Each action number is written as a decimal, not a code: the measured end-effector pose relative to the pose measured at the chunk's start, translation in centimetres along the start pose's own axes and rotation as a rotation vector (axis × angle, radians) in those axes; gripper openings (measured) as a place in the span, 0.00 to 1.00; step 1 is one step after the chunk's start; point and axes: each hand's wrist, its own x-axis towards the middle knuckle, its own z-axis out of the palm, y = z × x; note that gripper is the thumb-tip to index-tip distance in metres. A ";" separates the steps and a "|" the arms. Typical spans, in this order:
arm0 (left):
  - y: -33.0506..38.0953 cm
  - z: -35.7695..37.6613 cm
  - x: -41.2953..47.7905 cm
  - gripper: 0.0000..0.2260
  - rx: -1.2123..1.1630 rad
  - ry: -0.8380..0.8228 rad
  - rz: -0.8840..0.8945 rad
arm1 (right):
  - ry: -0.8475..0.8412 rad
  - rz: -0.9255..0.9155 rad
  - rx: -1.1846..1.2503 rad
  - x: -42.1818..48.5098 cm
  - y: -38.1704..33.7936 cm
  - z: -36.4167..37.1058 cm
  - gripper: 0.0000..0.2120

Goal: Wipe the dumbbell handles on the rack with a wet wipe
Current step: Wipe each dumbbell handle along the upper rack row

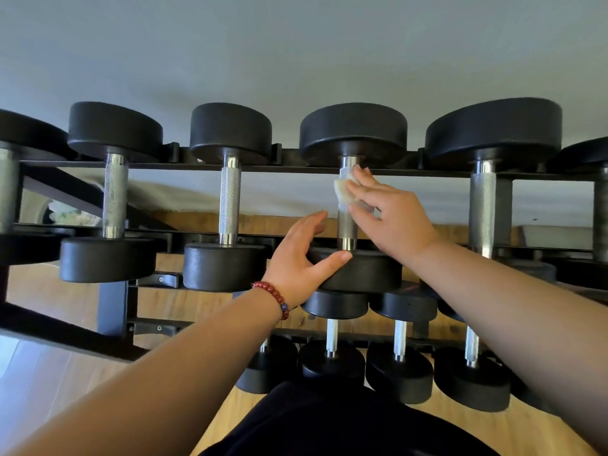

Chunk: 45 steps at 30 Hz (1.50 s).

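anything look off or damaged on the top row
Nothing is askew. The second handle from the left looks mottled with dark specks, unlike the clean handle beside it; wear or grime, I cannot tell.

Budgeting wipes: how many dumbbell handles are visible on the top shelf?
6 handles, left to right: first at the left edge, second, third, fourth with the wipe on it, fifth, sixth at the right edge. More may lie out of frame.
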 end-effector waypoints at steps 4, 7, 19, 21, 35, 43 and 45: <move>0.0 0.0 0.0 0.40 -0.009 -0.006 0.011 | 0.159 0.293 0.200 0.8 -2.1 0.7 0.18; 0.2 0.0 0.0 0.40 -0.011 -0.010 0.023 | 0.278 0.414 0.217 1.7 -3.2 1.2 0.15; 0.0 -0.1 0.2 0.40 -0.013 -0.021 0.045 | 0.135 0.596 0.196 2.1 -4.2 1.2 0.15; 0.0 -0.1 0.2 0.40 -0.017 -0.022 0.044 | 0.157 0.616 0.247 2.3 -4.3 1.4 0.16; 0.0 0.0 0.1 0.38 0.004 -0.010 0.038 | 0.283 0.821 0.798 3.2 -2.5 1.1 0.14; 0.2 0.1 0.1 0.38 0.008 0.003 0.023 | 0.357 0.795 0.820 3.4 -2.8 0.6 0.12; 0.2 0.2 0.1 0.38 0.007 0.008 0.022 | 0.371 0.808 0.900 3.5 -3.1 0.4 0.10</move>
